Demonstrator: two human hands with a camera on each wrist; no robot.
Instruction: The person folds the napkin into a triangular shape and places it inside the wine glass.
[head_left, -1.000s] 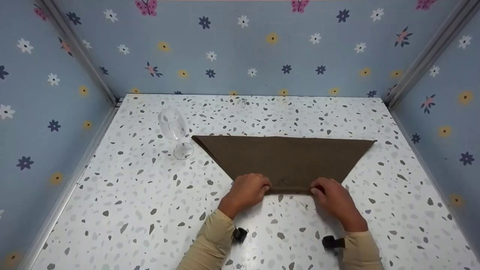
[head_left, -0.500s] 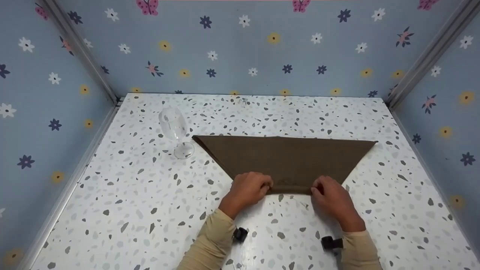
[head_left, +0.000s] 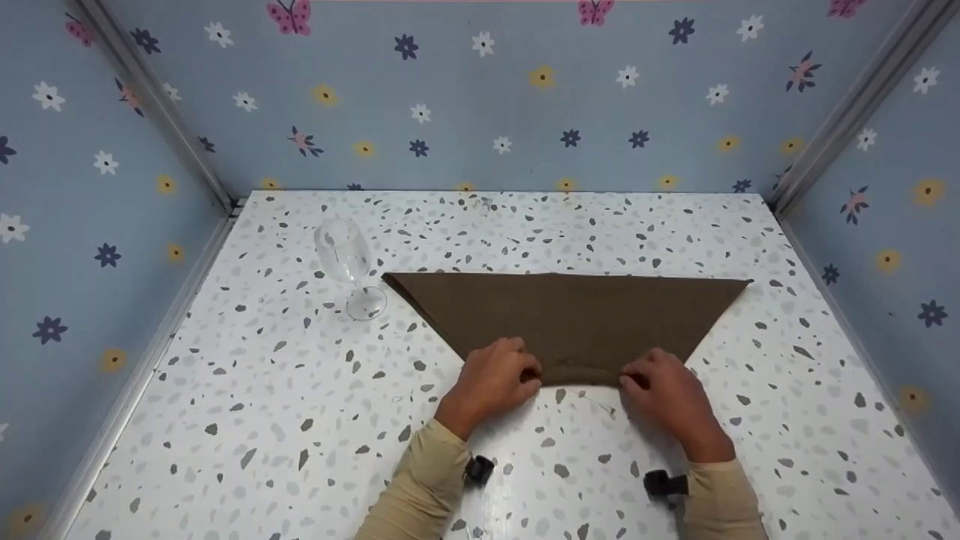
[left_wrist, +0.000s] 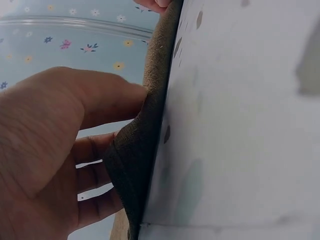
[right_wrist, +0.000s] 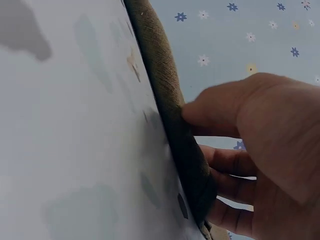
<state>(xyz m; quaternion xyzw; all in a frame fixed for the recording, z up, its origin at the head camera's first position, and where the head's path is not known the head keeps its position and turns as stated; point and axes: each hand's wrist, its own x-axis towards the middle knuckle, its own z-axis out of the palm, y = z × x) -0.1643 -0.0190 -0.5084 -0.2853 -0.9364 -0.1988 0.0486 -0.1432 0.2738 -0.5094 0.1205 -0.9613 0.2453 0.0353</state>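
A brown cloth napkin (head_left: 570, 319) lies on the table as a wide trapezoid, its long edge at the back and a narrow rolled edge in front. My left hand (head_left: 491, 382) holds the left part of that roll, thumb against its near side in the left wrist view and fingers (left_wrist: 95, 175) over the cloth. At the roll's right part, my right hand (head_left: 667, 397) grips in the same way; the right wrist view shows its thumb (right_wrist: 215, 107) touching the fold. Beyond the napkin's left corner, a clear stemmed glass (head_left: 345, 255) appears, its round foot on the table.
The white speckled table (head_left: 247, 405) is bordered by blue flowered panels (head_left: 480, 97) at the back and both sides. A black wrist-camera mount (head_left: 480, 470) sits by the left sleeve, and another mount (head_left: 664, 484) by the right one.
Both hands stay at the napkin's front roll. The left fingers have shifted slightly away from the body, and the front edge has moved back a little. The glass stays put.
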